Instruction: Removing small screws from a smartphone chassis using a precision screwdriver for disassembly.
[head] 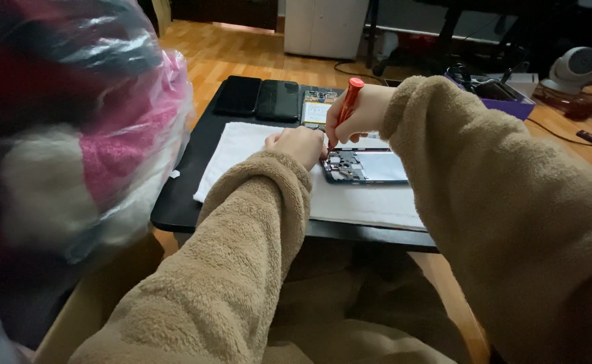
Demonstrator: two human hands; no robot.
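Phone [367,166] back off, board bare. Right hand [350,114] grips screwdriver [348,101], tip on board; left hand [301,145] clenched, steadying phone. Screws partly hidden.

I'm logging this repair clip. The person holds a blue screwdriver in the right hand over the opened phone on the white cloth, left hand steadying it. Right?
Not quite: the head view shows the screwdriver is red-orange, not blue. The rest holds: the right hand holds it over the opened phone on the white cloth, with the left hand steadying the phone.

Left hand [301,143] fisted, right hand [351,116] in closed grip.
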